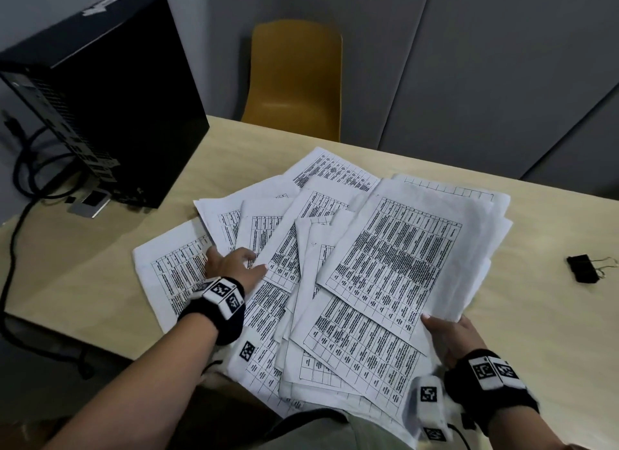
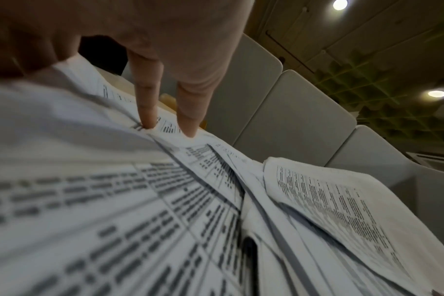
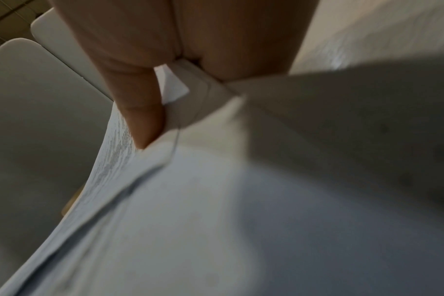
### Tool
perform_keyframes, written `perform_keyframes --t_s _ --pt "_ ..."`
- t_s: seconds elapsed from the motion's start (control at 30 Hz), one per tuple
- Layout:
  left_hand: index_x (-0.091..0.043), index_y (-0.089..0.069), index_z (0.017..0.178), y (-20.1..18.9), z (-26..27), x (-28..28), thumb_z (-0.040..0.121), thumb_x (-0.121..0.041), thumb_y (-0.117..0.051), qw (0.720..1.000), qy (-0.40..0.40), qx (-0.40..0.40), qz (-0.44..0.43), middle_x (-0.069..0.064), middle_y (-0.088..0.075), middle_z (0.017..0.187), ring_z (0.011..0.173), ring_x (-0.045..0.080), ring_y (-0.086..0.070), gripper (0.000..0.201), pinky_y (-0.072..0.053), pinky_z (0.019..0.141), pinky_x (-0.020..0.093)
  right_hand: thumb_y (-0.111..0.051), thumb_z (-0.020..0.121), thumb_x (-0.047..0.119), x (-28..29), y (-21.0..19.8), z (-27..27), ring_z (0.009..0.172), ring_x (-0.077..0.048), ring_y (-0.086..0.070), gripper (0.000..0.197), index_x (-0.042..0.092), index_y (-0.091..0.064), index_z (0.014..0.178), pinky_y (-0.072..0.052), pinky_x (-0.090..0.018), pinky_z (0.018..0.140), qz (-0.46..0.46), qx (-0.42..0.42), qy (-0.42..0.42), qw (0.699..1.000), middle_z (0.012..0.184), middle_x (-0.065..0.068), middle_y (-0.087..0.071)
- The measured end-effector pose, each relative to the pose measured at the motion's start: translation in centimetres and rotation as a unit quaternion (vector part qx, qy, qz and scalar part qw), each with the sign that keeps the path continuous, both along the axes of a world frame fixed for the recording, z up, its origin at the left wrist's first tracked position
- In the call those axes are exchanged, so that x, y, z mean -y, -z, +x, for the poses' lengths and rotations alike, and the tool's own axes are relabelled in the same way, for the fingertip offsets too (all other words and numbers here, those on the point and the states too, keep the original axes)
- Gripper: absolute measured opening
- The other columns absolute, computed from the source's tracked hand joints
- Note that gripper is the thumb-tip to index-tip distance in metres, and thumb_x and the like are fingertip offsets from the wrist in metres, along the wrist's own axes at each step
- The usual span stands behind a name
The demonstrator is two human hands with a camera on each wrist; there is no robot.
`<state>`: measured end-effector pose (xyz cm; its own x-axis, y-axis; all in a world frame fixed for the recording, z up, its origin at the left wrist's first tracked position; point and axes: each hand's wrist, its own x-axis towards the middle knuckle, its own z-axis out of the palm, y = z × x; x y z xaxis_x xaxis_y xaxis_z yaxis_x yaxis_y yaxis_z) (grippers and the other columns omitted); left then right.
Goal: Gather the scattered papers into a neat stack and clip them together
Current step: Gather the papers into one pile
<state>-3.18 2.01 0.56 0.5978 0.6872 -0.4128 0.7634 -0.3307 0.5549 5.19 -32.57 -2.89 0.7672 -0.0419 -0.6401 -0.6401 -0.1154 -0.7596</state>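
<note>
The papers (image 1: 335, 265) lay fanned across the table (image 1: 536, 315) — the left hand (image 1: 231, 265) pressed on them with straight fingers (image 2: 147, 112), the right hand (image 1: 452, 339) pinched a raised bundle's corner. The clip (image 1: 582, 268) sat well apart, rightward.

Head overhead; wrists close on papers (image 1: 351, 265)

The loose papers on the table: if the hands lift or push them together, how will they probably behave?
The papers look thin and floppy: the bundle gripped by the right hand bends at its edge. Fanned at many angles, they will likely slide over each other when the left hand pushes. They seem light, so sheets may slip out.
</note>
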Motion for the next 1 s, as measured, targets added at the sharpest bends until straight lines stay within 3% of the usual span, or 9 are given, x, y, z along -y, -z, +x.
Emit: perform_keyframes --t_s 0.07,0.17,0.4,0.47,0.53,0.6,0.7,0.87,1.0 --pt "-0.018 -0.064 0.086 0.6 0.4 0.6 0.071 -0.033 -0.075 1.0 0.003 -0.007 0.015 0.012 -0.01 0.15 0.133 0.038 -0.021 0.024 -0.025 0.112 0.044 -0.063 0.08 0.002 0.0 0.1 -0.1 0.085 -0.036 -0.061 0.037 -0.002 -0.051 0.116 -0.047 -0.049 0.088 -0.002 0.007 -0.002 1.0 0.084 -0.018 -0.064" --pt "-0.019 -0.057 0.07 0.9 0.5 0.8 0.073 -0.027 -0.075 0.999 0.007 0.01 0.034 0.012 -0.014 0.15 0.131 0.038 -0.024 0.02 -0.027 0.111 0.044 -0.061 0.082 -0.002 0.2 0.1 0.1 0.078 -0.033 -0.061 0.032 -0.002 -0.052 0.113 -0.049 -0.041 0.076 0.011 0.013 -0.003 1.0 0.081 -0.018 -0.064" --pt "-0.02 -0.06 0.06 -0.3 -2.0 -2.6 0.064 -0.021 -0.083 0.994 0.093 0.003 -0.055 0.018 -0.045 0.119 0.109 0.036 -0.054 0.024 -0.045 0.098 0.04 -0.061 0.081 -0.003 0.8 0.8 0.6 0.068 -0.029 -0.065 0.034 -0.001 -0.052 0.113 -0.053 -0.035 0.065 0.039 0.014 0.004 0.999 0.054 -0.004 -0.071" --pt "-0.02 -0.062 0.065 -0.9 -2.8 -2.8 0.062 -0.015 -0.084 0.993 0.102 0.001 -0.064 0.018 -0.048 0.113 0.103 0.033 -0.056 0.023 -0.045 0.092 0.036 -0.061 0.081 -0.004 0.8 0.9 0.8 0.072 -0.03 -0.064 0.034 -0.001 -0.052 0.114 -0.051 -0.035 0.066 0.048 0.011 0.008 0.999 0.054 -0.004 -0.071" --pt "-0.014 -0.066 0.089 -0.7 -3.3 -2.5 0.062 -0.004 -0.081 0.992 0.052 0.054 -0.1 0.016 -0.054 0.118 0.104 0.032 -0.057 0.032 -0.046 0.096 0.042 -0.061 0.081 -0.004 0.8 1.0 0.8 0.078 -0.033 -0.064 0.035 -0.002 -0.052 0.115 -0.051 -0.04 0.073 0.054 0.008 0.004 0.999 0.057 -0.005 -0.072" --pt "-0.012 -0.049 0.124 -0.5 -3.5 -1.2 0.065 0.0 -0.079 0.978 -0.052 0.144 -0.145 0.004 -0.052 0.121 0.107 0.026 -0.054 0.068 -0.043 0.099 0.042 -0.061 0.08 -0.003 0.9 1.1 0.8 0.08 -0.035 -0.064 0.036 -0.001 -0.052 0.115 -0.05 -0.042 0.076 0.052 0.004 -0.002 0.999 0.06 -0.008 -0.073" --pt "-0.016 -0.03 0.133 -0.4 -3.1 0.2 0.07 -0.013 -0.078 0.947 -0.214 0.17 -0.168 0.012 -0.048 0.128 0.111 0.029 -0.049 0.079 -0.037 0.101 0.044 -0.062 0.08 -0.002 0.8 1.0 0.8 0.08 -0.035 -0.063 0.035 0.0 -0.052 0.114 -0.05 -0.041 0.075 0.037 0.002 -0.003 0.999 0.075 -0.018 -0.07" --pt "-0.006 -0.052 0.124 0.0 -2.8 1.3 0.085 -0.026 -0.064 0.979 -0.059 0.024 -0.193 0.006 -0.058 0.125 0.11 0.026 -0.053 0.046 -0.037 0.101 0.035 -0.062 0.081 -0.001 0.5 1.1 0.8 0.084 -0.036 -0.059 0.04 -0.006 -0.049 0.119 -0.046 -0.048 0.085 0.006 0.012 -0.02 1.0 0.083 -0.021 -0.062" --pt "-0.005 -0.049 0.13 -0.9 -2.7 0.7 0.091 -0.02 -0.054 0.991 -0.033 0.043 -0.119 0.016 -0.058 0.126 0.108 0.031 -0.056 0.042 -0.044 0.096 0.038 -0.062 0.08 -0.002 0.4 1.3 0.6 0.084 -0.036 -0.059 0.039 -0.005 -0.05 0.117 -0.045 -0.053 0.089 -0.01 0.02 -0.019 1.0 0.081 -0.02 -0.062"
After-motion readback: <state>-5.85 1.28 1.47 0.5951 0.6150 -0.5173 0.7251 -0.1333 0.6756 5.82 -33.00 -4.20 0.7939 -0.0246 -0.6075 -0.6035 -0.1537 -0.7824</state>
